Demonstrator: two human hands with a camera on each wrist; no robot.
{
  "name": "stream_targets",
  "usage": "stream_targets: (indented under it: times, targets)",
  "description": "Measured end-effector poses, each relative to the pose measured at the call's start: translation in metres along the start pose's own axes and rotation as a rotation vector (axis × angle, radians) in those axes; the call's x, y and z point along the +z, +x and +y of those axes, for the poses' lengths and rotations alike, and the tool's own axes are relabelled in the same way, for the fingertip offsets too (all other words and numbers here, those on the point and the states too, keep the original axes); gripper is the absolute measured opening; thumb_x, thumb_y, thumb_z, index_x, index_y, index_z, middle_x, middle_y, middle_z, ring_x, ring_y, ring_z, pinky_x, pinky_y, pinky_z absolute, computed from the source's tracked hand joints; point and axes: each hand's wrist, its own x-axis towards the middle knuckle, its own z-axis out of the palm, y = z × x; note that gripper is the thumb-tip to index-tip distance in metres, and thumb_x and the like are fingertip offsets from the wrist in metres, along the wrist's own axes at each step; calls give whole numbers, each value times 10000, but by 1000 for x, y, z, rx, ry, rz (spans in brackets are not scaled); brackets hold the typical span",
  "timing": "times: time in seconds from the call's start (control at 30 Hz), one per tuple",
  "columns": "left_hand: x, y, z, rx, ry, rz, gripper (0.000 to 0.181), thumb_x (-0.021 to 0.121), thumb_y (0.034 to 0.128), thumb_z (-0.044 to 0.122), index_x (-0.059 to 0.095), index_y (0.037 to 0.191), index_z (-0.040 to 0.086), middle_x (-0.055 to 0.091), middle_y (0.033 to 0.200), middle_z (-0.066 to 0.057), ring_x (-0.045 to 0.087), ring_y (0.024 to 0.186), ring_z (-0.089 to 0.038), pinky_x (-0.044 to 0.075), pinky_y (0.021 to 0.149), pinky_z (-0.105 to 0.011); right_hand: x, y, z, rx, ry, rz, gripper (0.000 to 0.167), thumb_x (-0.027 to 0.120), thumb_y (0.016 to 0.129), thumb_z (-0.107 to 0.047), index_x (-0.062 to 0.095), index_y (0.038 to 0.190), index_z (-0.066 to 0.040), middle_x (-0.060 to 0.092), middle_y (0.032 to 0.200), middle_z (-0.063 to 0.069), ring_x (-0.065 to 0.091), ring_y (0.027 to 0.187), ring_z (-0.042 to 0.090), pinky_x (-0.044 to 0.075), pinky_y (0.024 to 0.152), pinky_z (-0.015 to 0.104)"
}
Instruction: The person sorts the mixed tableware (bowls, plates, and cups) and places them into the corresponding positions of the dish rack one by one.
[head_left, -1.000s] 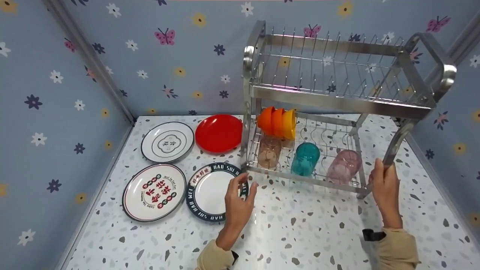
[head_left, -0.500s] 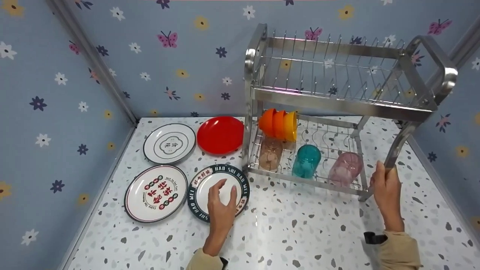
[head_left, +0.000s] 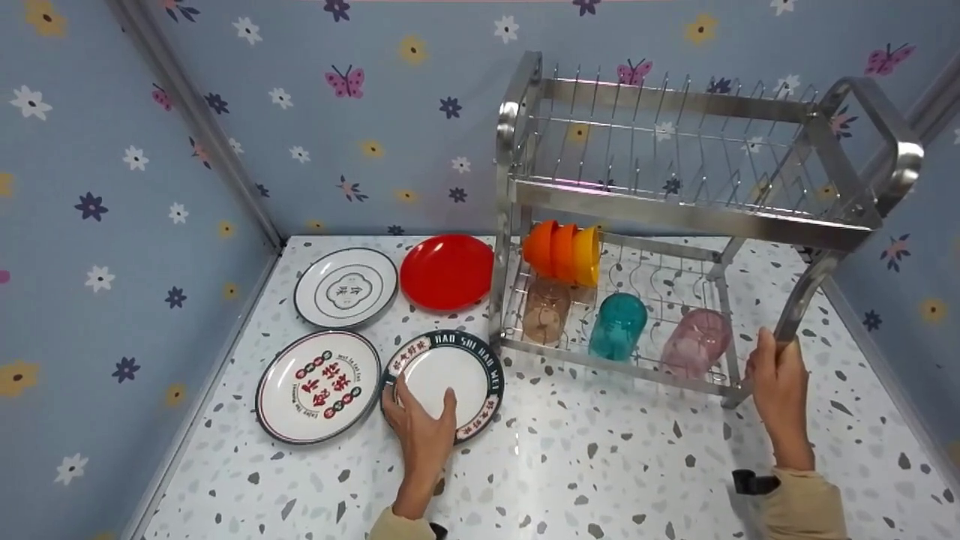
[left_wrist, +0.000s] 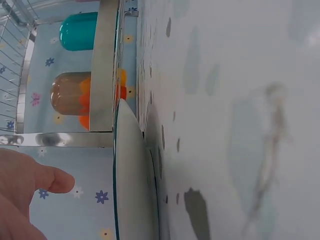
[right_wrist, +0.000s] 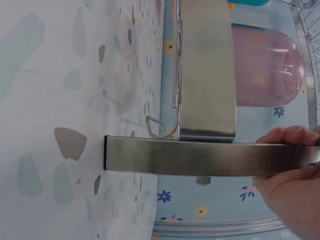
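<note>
My left hand is over the near left part of a white plate with a dark green lettered rim. Its fingers are spread from the thumb, and the fingertips are by the plate's left rim. In the left wrist view the thumb stands apart from the plate; the other fingertips are hidden there. My right hand grips the front right leg of a two-tier metal dish rack, fingers and thumb wrapped round it.
Left lie a white plate with red characters, a grey-patterned plate and a red plate. The rack's lower tier bears orange and yellow cups, a brown glass, a teal glass and a pink glass. Patterned walls enclose the table.
My left hand has moved left and down from beside the rack's front left leg to the green-rimmed plate's left side. The right hand keeps its hold on the rack leg.
</note>
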Motion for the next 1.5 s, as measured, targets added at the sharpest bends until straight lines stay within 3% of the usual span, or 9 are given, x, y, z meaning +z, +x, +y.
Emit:
stream_targets:
  times: [0.33,0.57,0.77,0.97,1.1,1.23,1.5]
  targets:
    - [-14,2,-4,-63,5,-29,852,749,910,197,248,1547,-67,121,1533,-397,181,1412,-541,259,1128,-626,2,-5,-1,-53,-11,15,335,447,1106,-251,472,923,29,508,691,126,489,602,205,384,549,200]
    - [-25,8,-11,-171,-16,-133,947,710,942,197,72,1567,-117,99,1529,-396,186,1423,-531,242,1168,-610,1,-3,0,-47,0,12,338,446,1106,-257,470,926,27,503,692,127,486,603,188,388,555,201]
    - [-30,10,-17,-171,-66,-171,915,675,952,126,39,1551,-149,114,1535,-418,166,1441,-555,199,1191,-611,0,-3,-1,-49,5,9,325,449,1105,-245,472,926,25,500,681,98,470,591,128,385,552,196]
    - [-31,12,-24,-147,-135,-158,781,553,958,-45,27,1507,-222,80,1546,-447,75,1484,-554,101,1226,-576,0,-3,-1,-26,9,6,326,449,1105,-267,470,930,7,490,678,54,469,605,166,382,552,207]
    - [-32,16,-25,-168,-172,-174,687,465,945,-120,71,1497,-234,144,1522,-440,116,1481,-533,95,1232,-556,-2,-3,0,-36,10,14,322,449,1105,-260,467,922,5,493,676,78,467,599,162,377,548,207]
    - [-32,18,-28,-206,-213,-183,603,413,950,-140,147,1486,-219,230,1484,-401,182,1464,-502,116,1232,-546,-2,-3,-1,-72,27,21,317,453,1104,-229,460,909,21,495,675,98,462,588,156,378,550,204]
    - [-34,14,-28,-250,-382,-130,574,317,993,-114,97,1522,-142,125,1604,-383,102,1535,-440,89,1252,-487,1,-2,2,-56,32,11,325,457,1103,-245,462,914,19,499,670,124,481,587,196,384,535,203]
